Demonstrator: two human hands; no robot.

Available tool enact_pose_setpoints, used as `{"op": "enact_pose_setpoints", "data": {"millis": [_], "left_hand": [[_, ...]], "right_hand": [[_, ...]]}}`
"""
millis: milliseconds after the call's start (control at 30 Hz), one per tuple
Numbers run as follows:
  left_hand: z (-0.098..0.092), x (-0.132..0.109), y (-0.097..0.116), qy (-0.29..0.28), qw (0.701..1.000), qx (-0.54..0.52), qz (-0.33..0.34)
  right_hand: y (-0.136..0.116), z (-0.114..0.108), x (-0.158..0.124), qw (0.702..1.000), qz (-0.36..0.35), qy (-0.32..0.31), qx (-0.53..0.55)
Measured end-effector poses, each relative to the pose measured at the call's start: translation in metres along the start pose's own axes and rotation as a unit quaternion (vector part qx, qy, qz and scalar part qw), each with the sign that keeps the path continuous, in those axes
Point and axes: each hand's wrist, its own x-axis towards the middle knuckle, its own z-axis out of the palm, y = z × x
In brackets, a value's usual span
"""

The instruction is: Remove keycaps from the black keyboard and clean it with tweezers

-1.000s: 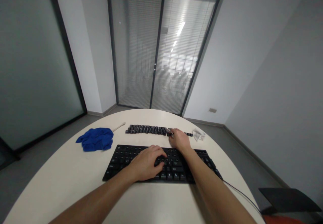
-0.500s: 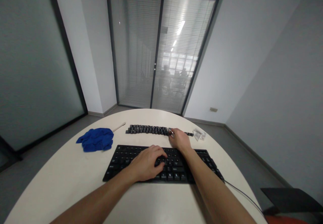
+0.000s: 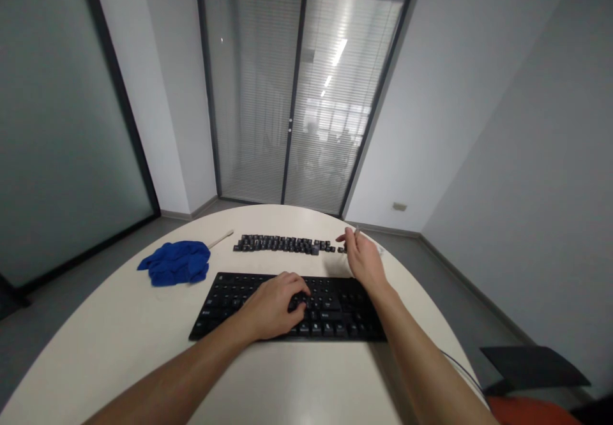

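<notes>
A black keyboard (image 3: 220, 307) lies across the round table in front of me. My left hand (image 3: 278, 304) rests on its middle keys, fingers bent and the thumb apart from them, with nothing seen in its grasp. My right hand (image 3: 364, 256) is raised beyond the keyboard's right part, its fingers bent round a thin metal tool (image 3: 357, 229). Only a small grey end of that tool shows, so its kind is unclear. Beyond the keyboard, loose black keycaps (image 3: 275, 244) lie in rows, and the right end of the rows is partly behind my right hand.
A crumpled blue cloth (image 3: 178, 263) lies on the table's left side, with a thin brush-like stick (image 3: 221, 238) beside it. The keyboard cable (image 3: 462, 371) runs off the right edge. A dark chair part (image 3: 534, 366) stands at the lower right.
My right hand has moved right and up, away from the keycap rows, carrying the metal tool; more keycaps now show. My left hand stays on the keyboard. The view has shifted slightly.
</notes>
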Motion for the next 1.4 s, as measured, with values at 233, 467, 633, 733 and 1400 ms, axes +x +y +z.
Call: {"op": "enact_pose_setpoints", "data": {"millis": [233, 467, 633, 733, 1400], "left_hand": [[-0.001, -0.001, 0.003, -0.002, 0.999, 0.043, -0.002], [-0.001, 0.002, 0.008, -0.007, 0.995, 0.097, -0.024], [-0.001, 0.001, 0.009, 0.001, 0.988, 0.152, -0.038], [-0.002, 0.001, 0.008, 0.001, 0.983, 0.179, -0.049], [0.004, 0.001, 0.001, 0.030, 0.988, 0.137, -0.056]], "right_hand": [[0.009, -0.023, -0.037, 0.999, 0.028, -0.013, 0.042], [0.018, -0.010, -0.042, 0.999, -0.003, -0.048, 0.001], [0.010, -0.010, -0.043, 0.998, -0.027, -0.062, -0.002], [0.003, -0.011, -0.046, 0.997, -0.037, -0.074, -0.004], [-0.015, -0.013, -0.052, 0.992, -0.035, -0.110, -0.053]]}}
